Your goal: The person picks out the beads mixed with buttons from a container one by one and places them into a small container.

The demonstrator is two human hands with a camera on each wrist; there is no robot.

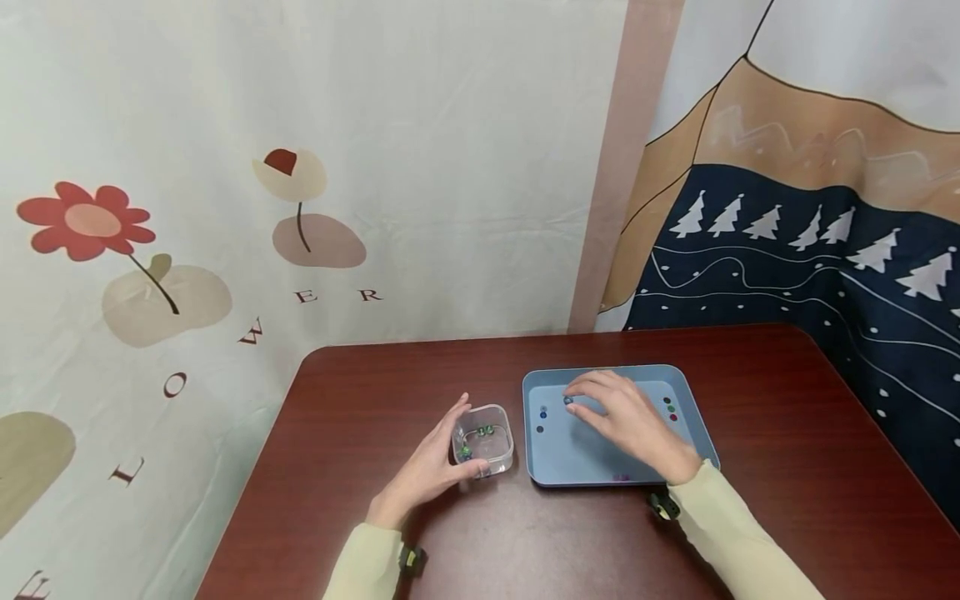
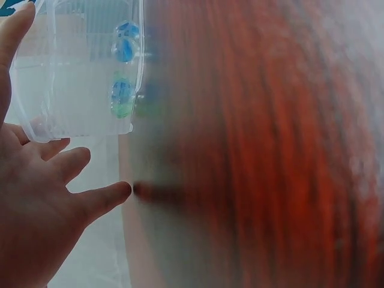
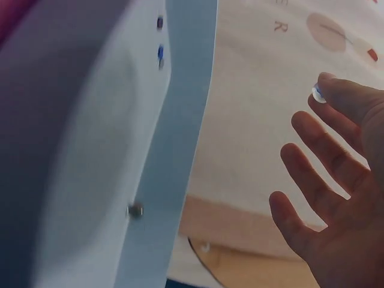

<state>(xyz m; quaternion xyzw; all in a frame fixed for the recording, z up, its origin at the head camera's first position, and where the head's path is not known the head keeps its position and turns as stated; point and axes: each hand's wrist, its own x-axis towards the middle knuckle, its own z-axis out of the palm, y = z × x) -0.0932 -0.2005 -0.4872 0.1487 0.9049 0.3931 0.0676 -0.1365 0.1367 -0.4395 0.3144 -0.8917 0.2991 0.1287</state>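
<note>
My left hand (image 1: 426,471) holds a small clear plastic box (image 1: 491,450) by its sides, thumb at the near side and fingers at the far left. Several green and blue glass marbles (image 1: 486,430) lie inside it; the left wrist view shows two of them, a blue marble (image 2: 125,42) and a blue-green one (image 2: 122,96), through the wall. Over the light blue tray (image 1: 592,458), my right hand (image 1: 626,417) pinches one clear marble with blue inside (image 3: 318,93) between thumb and index finger. Its other fingers are spread and touch nothing.
More marbles lie in the tray: a few blue ones (image 1: 543,414) at its left, several green, red and dark ones (image 1: 671,408) at its right, and purplish ones (image 1: 621,477) by the near rim. Box and tray stand side by side on a brown wooden table (image 1: 405,375), with a printed curtain (image 1: 465,167) behind.
</note>
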